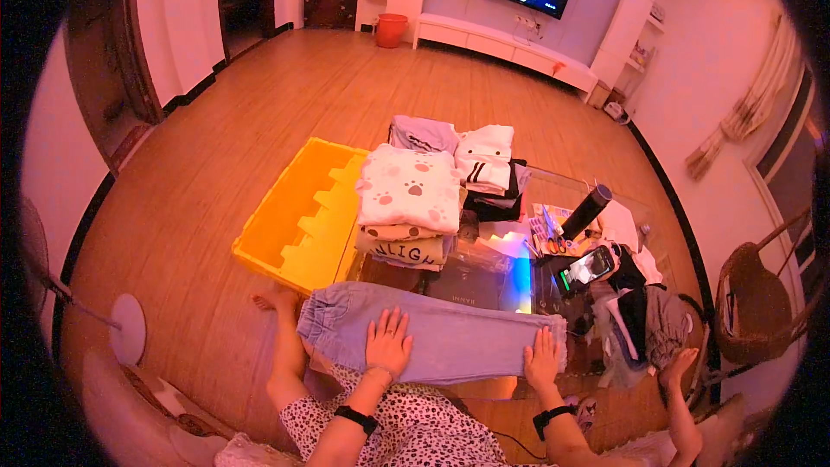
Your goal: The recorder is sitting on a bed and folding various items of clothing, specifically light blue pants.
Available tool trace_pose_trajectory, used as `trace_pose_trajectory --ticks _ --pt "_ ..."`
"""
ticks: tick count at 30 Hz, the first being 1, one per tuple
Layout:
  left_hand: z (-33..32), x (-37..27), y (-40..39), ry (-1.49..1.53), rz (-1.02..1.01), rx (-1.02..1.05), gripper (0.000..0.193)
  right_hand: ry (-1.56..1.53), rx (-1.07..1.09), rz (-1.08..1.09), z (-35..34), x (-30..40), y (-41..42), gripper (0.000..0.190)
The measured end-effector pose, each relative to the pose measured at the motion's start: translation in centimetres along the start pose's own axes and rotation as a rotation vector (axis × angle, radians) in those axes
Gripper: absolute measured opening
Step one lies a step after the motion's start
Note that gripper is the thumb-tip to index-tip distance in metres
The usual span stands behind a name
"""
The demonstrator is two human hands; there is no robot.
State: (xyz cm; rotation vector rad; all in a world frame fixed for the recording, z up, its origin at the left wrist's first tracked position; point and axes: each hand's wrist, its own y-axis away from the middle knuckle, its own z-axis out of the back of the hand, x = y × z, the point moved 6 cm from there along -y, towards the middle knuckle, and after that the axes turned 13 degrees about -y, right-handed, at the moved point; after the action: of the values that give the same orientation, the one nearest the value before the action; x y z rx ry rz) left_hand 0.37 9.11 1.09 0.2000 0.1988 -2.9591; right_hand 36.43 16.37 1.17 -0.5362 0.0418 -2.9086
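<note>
A pair of light blue denim trousers [463, 337], doubled lengthwise, lies flat across the near edge of the glass table and over my lap. Its gathered elastic waistband points left and its frayed hem right. My left hand [389, 340] rests palm down on the upper leg, fingers a little apart. Near the hem, my right hand [543, 357] lies flat on the denim too. Just beyond stands a stack of folded clothes, topped by a white garment with paw prints [408, 188]. Behind it are folded lilac [423, 134] and white clothes [485, 155].
A yellow plastic crate [259, 243] stands left of the stack. On the table's right are a phone [585, 269] with its screen lit, a dark cylinder [587, 211], scissors [563, 245] and loose clothes [668, 324]. A bare foot [677, 363] shows at right.
</note>
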Motion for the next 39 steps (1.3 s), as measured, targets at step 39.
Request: trace_pose_trajectory --ticks 39 --pt "0.3 -0.1 0.0 -0.040 0.010 -0.085 0.051 -0.230 -0.025 0.400 -7.3 22.5 -2.3 0.050"
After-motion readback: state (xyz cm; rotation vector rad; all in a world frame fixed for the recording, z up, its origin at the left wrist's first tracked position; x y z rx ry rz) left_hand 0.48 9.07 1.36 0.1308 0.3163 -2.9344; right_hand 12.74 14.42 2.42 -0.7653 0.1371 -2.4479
